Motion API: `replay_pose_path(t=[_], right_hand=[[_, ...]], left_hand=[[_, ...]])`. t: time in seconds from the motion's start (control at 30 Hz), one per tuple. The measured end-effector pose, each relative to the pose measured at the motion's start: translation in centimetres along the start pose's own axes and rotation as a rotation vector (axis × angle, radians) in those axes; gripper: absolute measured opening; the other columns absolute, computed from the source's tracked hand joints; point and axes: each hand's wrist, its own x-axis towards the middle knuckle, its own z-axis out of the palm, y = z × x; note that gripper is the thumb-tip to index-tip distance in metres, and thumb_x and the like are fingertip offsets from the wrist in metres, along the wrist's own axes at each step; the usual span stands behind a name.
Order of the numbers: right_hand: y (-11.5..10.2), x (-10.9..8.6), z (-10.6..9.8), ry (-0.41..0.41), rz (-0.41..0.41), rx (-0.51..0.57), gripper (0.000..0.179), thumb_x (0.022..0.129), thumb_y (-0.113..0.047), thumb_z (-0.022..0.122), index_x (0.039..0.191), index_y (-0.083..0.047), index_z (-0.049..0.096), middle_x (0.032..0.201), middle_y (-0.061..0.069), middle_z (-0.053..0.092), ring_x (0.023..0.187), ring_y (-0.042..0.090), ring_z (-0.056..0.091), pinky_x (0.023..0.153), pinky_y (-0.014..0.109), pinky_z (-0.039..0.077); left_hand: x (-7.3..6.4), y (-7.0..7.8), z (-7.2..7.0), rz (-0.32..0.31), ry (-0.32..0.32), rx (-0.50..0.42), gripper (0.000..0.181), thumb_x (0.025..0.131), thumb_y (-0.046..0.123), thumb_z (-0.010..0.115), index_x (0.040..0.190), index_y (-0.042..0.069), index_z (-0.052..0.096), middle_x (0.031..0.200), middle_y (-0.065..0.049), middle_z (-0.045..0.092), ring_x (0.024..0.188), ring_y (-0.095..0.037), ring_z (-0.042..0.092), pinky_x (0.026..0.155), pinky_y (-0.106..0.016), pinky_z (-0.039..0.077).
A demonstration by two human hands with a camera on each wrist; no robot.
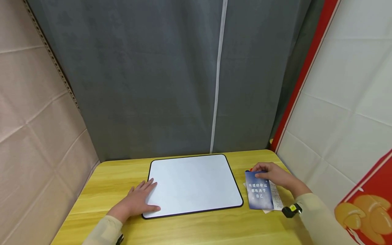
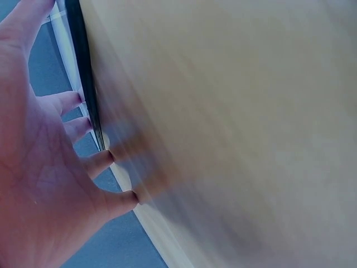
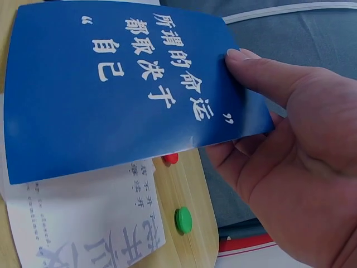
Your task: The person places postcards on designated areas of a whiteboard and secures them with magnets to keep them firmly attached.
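Note:
A white board with a black rim (image 1: 193, 183) lies on the wooden table. My left hand (image 1: 139, 199) rests spread at its left edge, thumb and some fingertips over the white surface; the left wrist view shows the fingertips (image 2: 120, 201) down at the board's edge and the tabletop. At the right, my right hand (image 1: 274, 175) pinches a blue card (image 1: 259, 192) with white Chinese characters by its upper corner, thumb on the printed face and fingers behind. White printed paper (image 3: 89, 218) lies under the lifted card.
A green round magnet-like button (image 3: 183, 220) and a red one (image 3: 171, 158) sit on the table beside the papers. A grey curtain (image 1: 165, 78) hangs behind the table (image 1: 196, 228). Cloth walls (image 1: 346, 98) stand at both sides, the right one with red trim.

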Motion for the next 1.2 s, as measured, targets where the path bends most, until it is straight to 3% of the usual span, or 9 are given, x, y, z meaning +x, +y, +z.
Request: replay_pose_path(t=[0.27, 0.5, 1.2], right_hand=[[-0.6, 0.6, 0.4, 0.026, 0.053, 0.024, 0.023, 0.108, -0.028, 0.075, 0.125, -0.013, 0.077, 0.113, 0.008, 0.072, 0.104, 0.028, 0.063, 0.090, 0.033, 0.055], [-1.0, 1.3, 1.3, 0.047, 0.093, 0.083, 0.028, 0.109, -0.030, 0.074, 0.131, -0.013, 0.074, 0.118, 0.008, 0.074, 0.106, 0.028, 0.066, 0.093, 0.037, 0.057], [-2.4, 4.6, 4.2, 0.108, 0.092, 0.193, 0.030, 0.108, -0.030, 0.075, 0.134, -0.014, 0.076, 0.120, 0.008, 0.077, 0.104, 0.029, 0.069, 0.094, 0.038, 0.058]], left_hand=[[0.0, -0.2, 0.2, -0.009, -0.007, 0.007, 0.115, 0.086, 0.074, 0.082, 0.171, 0.009, 0.041, 0.181, -0.016, 0.027, 0.161, -0.056, 0.026, 0.120, -0.087, 0.015], [0.1, -0.2, 0.1, -0.006, -0.004, 0.010, 0.115, 0.086, 0.075, 0.082, 0.171, 0.009, 0.041, 0.181, -0.016, 0.028, 0.162, -0.056, 0.025, 0.120, -0.087, 0.015], [0.1, 0.0, 0.0, -0.013, -0.011, -0.004, 0.114, 0.086, 0.074, 0.083, 0.171, 0.010, 0.041, 0.181, -0.016, 0.027, 0.163, -0.055, 0.024, 0.121, -0.086, 0.015]])
